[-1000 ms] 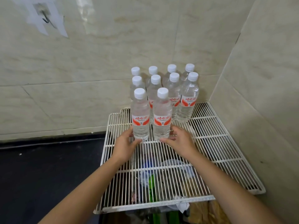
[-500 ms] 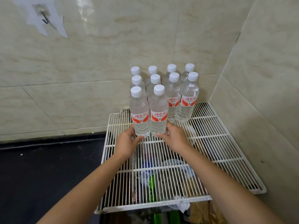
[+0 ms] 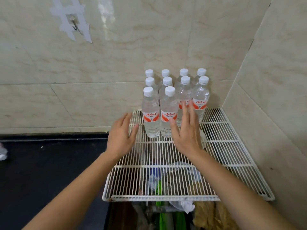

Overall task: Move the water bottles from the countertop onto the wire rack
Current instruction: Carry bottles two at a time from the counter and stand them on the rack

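**Hands off: latest two water bottles set down on the wire rack (image 3: 224, 147)**

Above the rack's middle bars my left hand (image 3: 122, 135) and right hand (image 3: 186, 132) hang with fingers straight and spread, holding nothing, one on each side of the front pair (image 3: 159, 115). My right fingers overlap a bottle of the next row, and I cannot tell if they touch it. Half a second ago both hands cupped this pair low down, sliding it back. Now they have let go, and the pair stands upright close against two rows of four at the rack's far end, below the tiled wall (image 3: 99, 63). I judge this placement done. Next comes a reach left to the dark countertop (image 3: 41, 171) for more, though no bottle shows on the part in view.
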A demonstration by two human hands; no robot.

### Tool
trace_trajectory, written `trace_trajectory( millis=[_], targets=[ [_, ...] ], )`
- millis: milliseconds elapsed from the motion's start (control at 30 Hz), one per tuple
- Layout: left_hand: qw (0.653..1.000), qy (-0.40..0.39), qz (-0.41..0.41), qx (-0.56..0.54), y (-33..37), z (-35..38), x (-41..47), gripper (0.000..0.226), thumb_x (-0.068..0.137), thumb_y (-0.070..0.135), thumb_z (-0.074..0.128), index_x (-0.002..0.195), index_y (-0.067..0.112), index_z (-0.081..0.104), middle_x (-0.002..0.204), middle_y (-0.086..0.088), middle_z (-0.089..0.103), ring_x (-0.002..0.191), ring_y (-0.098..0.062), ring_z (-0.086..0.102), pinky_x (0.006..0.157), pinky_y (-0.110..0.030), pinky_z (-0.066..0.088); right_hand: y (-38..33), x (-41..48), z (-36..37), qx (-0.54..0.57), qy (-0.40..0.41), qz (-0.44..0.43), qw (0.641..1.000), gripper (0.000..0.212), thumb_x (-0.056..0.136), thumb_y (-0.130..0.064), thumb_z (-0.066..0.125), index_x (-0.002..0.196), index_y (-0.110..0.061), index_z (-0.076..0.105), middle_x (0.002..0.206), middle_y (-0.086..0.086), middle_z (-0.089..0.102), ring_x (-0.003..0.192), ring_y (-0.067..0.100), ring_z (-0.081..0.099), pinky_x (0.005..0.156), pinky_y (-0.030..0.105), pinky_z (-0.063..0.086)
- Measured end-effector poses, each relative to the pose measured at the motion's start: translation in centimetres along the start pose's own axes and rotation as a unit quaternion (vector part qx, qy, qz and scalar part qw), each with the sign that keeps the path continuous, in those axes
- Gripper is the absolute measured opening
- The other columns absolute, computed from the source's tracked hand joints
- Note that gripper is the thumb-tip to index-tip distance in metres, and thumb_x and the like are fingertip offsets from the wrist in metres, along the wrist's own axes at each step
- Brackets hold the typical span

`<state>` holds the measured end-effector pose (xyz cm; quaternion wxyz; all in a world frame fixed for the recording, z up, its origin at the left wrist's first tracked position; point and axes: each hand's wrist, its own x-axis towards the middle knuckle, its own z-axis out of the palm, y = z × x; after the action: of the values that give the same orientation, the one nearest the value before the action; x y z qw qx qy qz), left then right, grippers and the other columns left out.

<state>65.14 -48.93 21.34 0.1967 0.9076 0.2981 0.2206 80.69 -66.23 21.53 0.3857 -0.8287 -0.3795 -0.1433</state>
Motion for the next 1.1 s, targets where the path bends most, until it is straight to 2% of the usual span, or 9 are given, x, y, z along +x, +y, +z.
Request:
trace_trajectory(
  millis=[100, 167, 300, 433, 633, 700, 867, 1100],
  targets=[
    [0.995, 0.07, -0.028, 0.07, -0.6, -3.4, -1.0, 0.065, 0.103, 0.055, 0.033, 0.157, 0.019, 0.027, 0.166, -0.011, 0.021, 0.152, -0.029, 0.021, 0.121, -0.047, 0.02, -1.6, 1.1, 0.0, -0.018, 0.048, -0.122, 0.991, 0.072, 0.103, -0.048, 0.041, 0.159, -0.01, 0.016, 0.167, 0.02, -0.001, 0.156, 0.035, 0.003, 0.126, 0.047, 0.004],
    [0.986, 0.107, -0.046, 0.119, -1.2, -5.5, -2.7, 0.069, 0.1, 0.059, 0.026, 0.157, 0.021, 0.026, 0.167, -0.012, 0.016, 0.153, -0.03, 0.016, 0.12, -0.051, 0.018, -2.8, 1.1, 0.9, -0.031, 0.069, -0.198, 0.977, 0.071, 0.102, -0.048, 0.045, 0.156, -0.008, 0.02, 0.163, 0.024, 0.005, 0.153, 0.042, 0.008, 0.125, 0.051, 0.004],
    [0.967, 0.149, -0.086, 0.189, -3.6, -8.7, -7.8, 0.069, 0.099, 0.059, 0.027, 0.158, 0.022, 0.026, 0.166, -0.015, 0.016, 0.153, -0.033, 0.015, 0.119, -0.056, 0.017, -6.6, -1.2, 4.8, 0.002, 0.023, -0.283, 0.959, 0.074, 0.098, -0.046, 0.055, 0.155, -0.011, 0.023, 0.162, 0.023, 0.01, 0.151, 0.044, 0.012, 0.124, 0.058, 0.012],
    [0.95, 0.159, -0.13, 0.237, -7.5, -12.2, -13.3, 0.069, 0.099, 0.058, 0.03, 0.157, 0.019, 0.03, 0.165, -0.018, 0.02, 0.152, -0.035, 0.019, 0.117, -0.06, 0.021, -12.3, -4.2, 8.0, 0.03, -0.027, -0.309, 0.95, 0.074, 0.097, -0.045, 0.058, 0.156, -0.01, 0.03, 0.164, 0.026, 0.017, 0.153, 0.043, 0.014, 0.121, 0.061, 0.019],
    [0.922, 0.217, -0.191, 0.258, -16.0, -20.2, -22.5, 0.068, 0.099, 0.056, 0.033, 0.156, 0.018, 0.031, 0.164, -0.019, 0.022, 0.15, -0.037, 0.024, 0.115, -0.06, 0.025, -24.0, -10.4, 11.9, 0.052, -0.095, -0.348, 0.931, 0.075, 0.099, -0.049, 0.051, 0.16, -0.016, 0.02, 0.168, 0.02, 0.007, 0.156, 0.036, 0.006, 0.126, 0.05, 0.003],
    [0.913, 0.226, -0.215, 0.261, -19.7, -23.2, -26.2, 0.068, 0.099, 0.055, 0.033, 0.156, 0.018, 0.031, 0.164, -0.019, 0.022, 0.149, -0.037, 0.024, 0.115, -0.06, 0.025, -28.5, -13.5, 14.0, 0.055, -0.106, -0.37, 0.921, 0.074, 0.099, -0.049, 0.05, 0.159, -0.016, 0.021, 0.168, 0.019, 0.008, 0.156, 0.035, 0.006, 0.126, 0.05, 0.005],
    [0.903, 0.206, -0.258, 0.275, -28.2, -30.4, -35.0, 0.071, 0.098, 0.056, 0.03, 0.155, 0.015, 0.033, 0.164, -0.019, 0.021, 0.15, -0.037, 0.024, 0.115, -0.062, 0.025, -40.9, -21.0, 20.0, 0.079, -0.152, -0.384, 0.907, 0.074, 0.099, -0.049, 0.049, 0.159, -0.012, 0.026, 0.167, 0.021, 0.009, 0.156, 0.036, 0.01, 0.123, 0.056, 0.014],
    [0.882, 0.189, -0.312, 0.298, -37.5, -37.9, -43.0, 0.071, 0.098, 0.056, 0.029, 0.155, 0.014, 0.032, 0.164, -0.02, 0.021, 0.149, -0.038, 0.024, 0.115, -0.063, 0.025, -53.7, -27.3, 26.6, 0.101, -0.202, -0.432, 0.873, 0.074, 0.1, -0.049, 0.048, 0.16, -0.014, 0.022, 0.168, 0.02, 0.007, 0.156, 0.035, 0.007, 0.125, 0.054, 0.011]
  ],
)
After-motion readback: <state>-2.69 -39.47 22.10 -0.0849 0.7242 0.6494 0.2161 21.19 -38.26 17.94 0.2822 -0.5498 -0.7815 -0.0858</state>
